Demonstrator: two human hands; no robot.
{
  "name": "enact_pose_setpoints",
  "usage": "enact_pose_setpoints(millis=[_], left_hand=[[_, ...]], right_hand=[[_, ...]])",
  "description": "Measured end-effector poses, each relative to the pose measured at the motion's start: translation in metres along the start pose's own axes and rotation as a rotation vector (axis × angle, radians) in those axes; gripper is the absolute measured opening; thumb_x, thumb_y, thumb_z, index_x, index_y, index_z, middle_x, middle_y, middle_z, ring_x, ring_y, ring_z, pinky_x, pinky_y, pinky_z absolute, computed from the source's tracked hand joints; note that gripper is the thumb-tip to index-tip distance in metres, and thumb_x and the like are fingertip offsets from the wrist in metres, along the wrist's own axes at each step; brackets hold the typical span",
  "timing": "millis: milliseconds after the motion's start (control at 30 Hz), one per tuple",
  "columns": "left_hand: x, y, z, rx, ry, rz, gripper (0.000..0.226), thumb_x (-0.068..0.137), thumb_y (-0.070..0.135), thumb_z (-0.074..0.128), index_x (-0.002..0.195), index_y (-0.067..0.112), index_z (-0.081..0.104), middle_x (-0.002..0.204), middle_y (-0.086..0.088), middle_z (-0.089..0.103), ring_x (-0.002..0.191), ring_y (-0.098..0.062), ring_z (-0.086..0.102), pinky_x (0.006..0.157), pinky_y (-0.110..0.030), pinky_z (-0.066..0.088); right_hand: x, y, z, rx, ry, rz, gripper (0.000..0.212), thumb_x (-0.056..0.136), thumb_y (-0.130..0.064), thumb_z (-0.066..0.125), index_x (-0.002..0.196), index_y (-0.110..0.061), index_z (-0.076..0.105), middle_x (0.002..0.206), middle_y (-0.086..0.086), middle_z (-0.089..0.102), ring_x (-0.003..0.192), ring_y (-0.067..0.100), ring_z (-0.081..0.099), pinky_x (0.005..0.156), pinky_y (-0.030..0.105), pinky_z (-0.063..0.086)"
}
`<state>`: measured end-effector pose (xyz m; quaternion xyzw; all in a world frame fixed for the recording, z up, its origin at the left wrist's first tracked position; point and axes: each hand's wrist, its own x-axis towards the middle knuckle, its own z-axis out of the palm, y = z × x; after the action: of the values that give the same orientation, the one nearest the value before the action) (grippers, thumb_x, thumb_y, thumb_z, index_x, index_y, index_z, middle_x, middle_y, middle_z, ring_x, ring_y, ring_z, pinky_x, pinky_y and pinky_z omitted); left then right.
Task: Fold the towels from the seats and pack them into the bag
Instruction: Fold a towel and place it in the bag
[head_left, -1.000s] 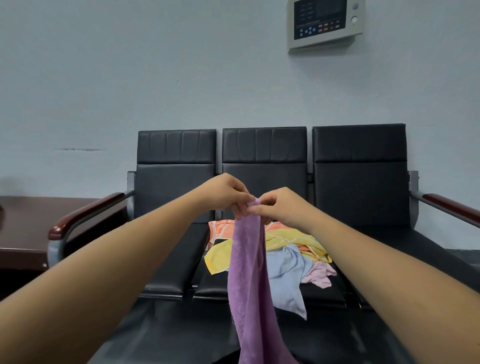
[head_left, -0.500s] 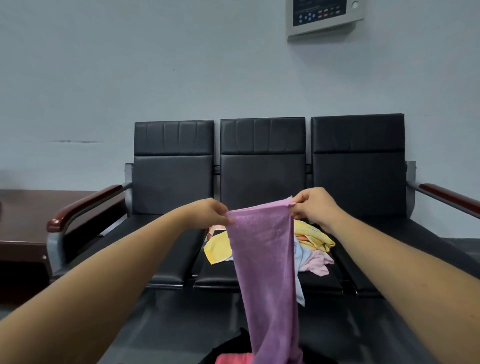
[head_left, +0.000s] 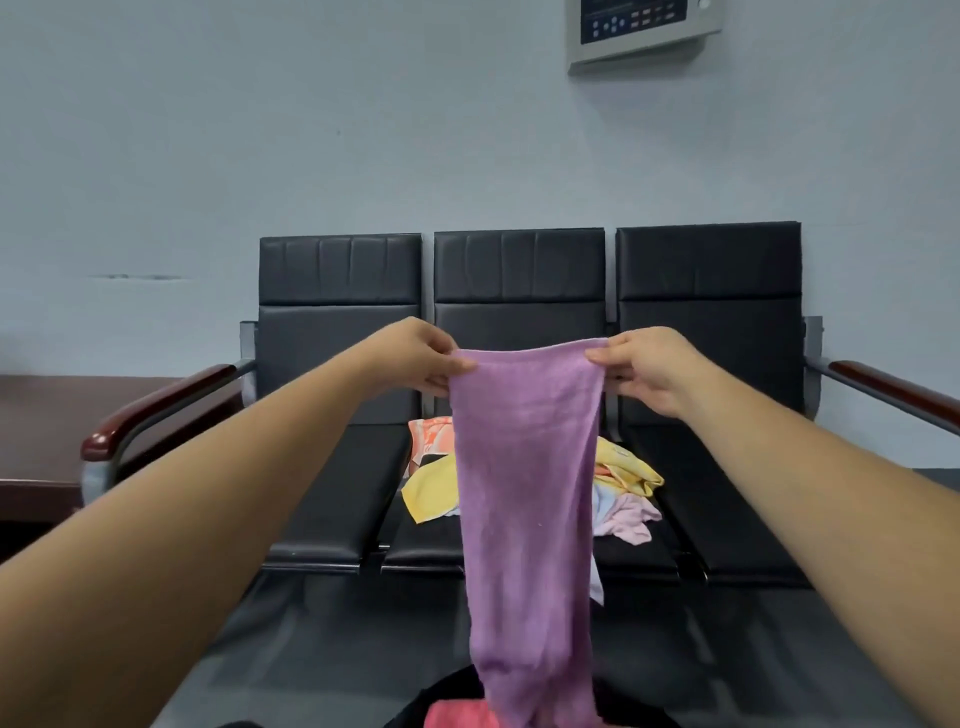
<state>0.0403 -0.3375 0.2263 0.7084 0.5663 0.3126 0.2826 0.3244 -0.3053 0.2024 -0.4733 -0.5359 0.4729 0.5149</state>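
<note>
purple towel (head_left: 524, 467) pinched at top corners, left hand (head_left: 415, 361) at 9 o'clock, right hand (head_left: 649, 371) at 3; pull edge taut, level, then halve.

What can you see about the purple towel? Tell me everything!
The purple towel looks soft and fuzzy, like terry cloth, plain lilac all over. It hangs in the air, stretched wide along its top edge and narrowing toward the picture's bottom. The left hand pinches one top corner, the right hand the other. It hides part of the towel pile on the middle seat.
</note>
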Motion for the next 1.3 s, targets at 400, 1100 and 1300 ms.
enact_pose_setpoints(millis=[400,1100,1300], left_hand=[[0.010,-0.026,0.014,-0.195,0.217,0.076,0.012,0.096,0.020,0.070,0.099,0.010,0.075,0.095,-0.005,0.075,0.088,-0.017,0.069,0.088,-0.033,0.059],[0.004,-0.119,0.133,-0.468,-0.328,-0.167,0.047,0.078,0.030,0.078,0.113,-0.002,0.072,0.116,-0.015,0.074,0.110,-0.030,0.070,0.103,-0.048,0.053],[0.014,-0.119,0.160,-0.838,-0.252,-0.191,0.039,0.092,0.028,0.060,0.120,0.001,0.067,0.114,-0.012,0.074,0.104,-0.023,0.070,0.084,-0.032,0.058]], right_hand=[[0.001,0.007,0.017,0.151,-0.255,-0.052,0.015,0.093,0.001,0.067,0.107,-0.003,0.069,0.103,0.012,0.073,0.096,0.025,0.071,0.085,0.037,0.060],[0.038,0.066,0.032,0.389,-0.100,0.273,0.028,0.099,0.002,0.054,0.127,0.005,0.061,0.111,0.017,0.070,0.099,0.028,0.071,0.076,0.039,0.061],[0.041,0.137,0.026,0.249,-0.059,0.542,0.033,0.101,-0.010,0.060,0.133,-0.001,0.057,0.104,0.016,0.068,0.088,0.027,0.068,0.073,0.042,0.056]])
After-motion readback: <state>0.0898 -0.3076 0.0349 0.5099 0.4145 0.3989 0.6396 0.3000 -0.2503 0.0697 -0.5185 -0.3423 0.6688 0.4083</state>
